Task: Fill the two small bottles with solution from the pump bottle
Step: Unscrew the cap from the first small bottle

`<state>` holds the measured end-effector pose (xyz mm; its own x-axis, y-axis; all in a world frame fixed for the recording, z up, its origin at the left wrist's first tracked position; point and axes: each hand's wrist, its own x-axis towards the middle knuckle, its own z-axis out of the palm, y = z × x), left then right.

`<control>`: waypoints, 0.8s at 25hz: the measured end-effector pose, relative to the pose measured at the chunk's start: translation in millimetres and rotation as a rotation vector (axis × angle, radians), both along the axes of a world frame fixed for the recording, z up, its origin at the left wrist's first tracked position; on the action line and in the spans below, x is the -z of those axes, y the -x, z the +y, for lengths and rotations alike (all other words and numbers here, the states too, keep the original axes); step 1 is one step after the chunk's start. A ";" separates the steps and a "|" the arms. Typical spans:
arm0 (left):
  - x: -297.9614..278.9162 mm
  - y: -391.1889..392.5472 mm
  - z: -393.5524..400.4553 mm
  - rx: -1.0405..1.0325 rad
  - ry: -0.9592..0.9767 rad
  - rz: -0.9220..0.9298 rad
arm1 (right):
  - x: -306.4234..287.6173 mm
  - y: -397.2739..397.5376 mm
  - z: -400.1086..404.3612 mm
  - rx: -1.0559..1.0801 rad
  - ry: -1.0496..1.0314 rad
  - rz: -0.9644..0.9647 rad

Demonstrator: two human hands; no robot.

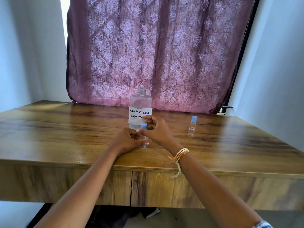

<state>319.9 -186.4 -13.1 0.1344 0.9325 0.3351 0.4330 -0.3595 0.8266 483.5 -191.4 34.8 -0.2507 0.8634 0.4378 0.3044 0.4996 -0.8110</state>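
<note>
Head view: left hand (126,140) is gripping the near small bottle (143,145) standing on the table (65,137), fingers curled round its body. Right hand (156,130) is pinching its blue cap (144,125) w/ thumb & fingertips. Prob. the capping/uncapping step; can't tell which, or how full it is. Next move needs a steady twist, bottle kept upright. Big bottle (141,109) is standing just behind, neck open, no pump fitted, handwritten label reading "CONTACT LENS SOLUTIO…". 2nd small bottle (192,126) is sitting capped well to the right, label illegible.
</note>
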 end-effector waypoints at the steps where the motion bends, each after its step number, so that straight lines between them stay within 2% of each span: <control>1: -0.1 0.2 -0.2 -0.003 0.001 0.002 | 0.1 0.2 0.8 0.021 -0.001 0.005; 3: 0.1 0.3 0.0 -0.020 0.005 0.003 | -0.2 0.4 2.2 0.031 0.007 0.062; 5: 0.3 -0.1 0.1 -0.033 0.013 -0.004 | -1.3 -0.9 3.0 0.012 0.062 0.205; 9: 0.2 -0.8 -0.8 -0.042 0.003 0.016 | -8.7 -10.3 5.3 -0.102 0.361 0.528; 12: -0.8 -0.4 -0.8 -0.045 -0.008 0.034 | -9.5 -19.8 7.3 -0.081 0.515 0.569; 15: -0.6 -0.8 -0.2 -0.038 -0.011 0.050 | -6.9 -33.4 13.1 0.054 0.486 0.456; 20: 1.0 -3.2 0.7 -0.028 -0.033 0.102 | 3.1 -65.1 25.8 0.384 0.132 -0.059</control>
<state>323.1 -185.7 -14.1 0.1435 0.9249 0.3520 0.5247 -0.3727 0.7654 548.6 -165.6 31.7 0.0795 0.9468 0.3119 0.4968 0.2336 -0.8358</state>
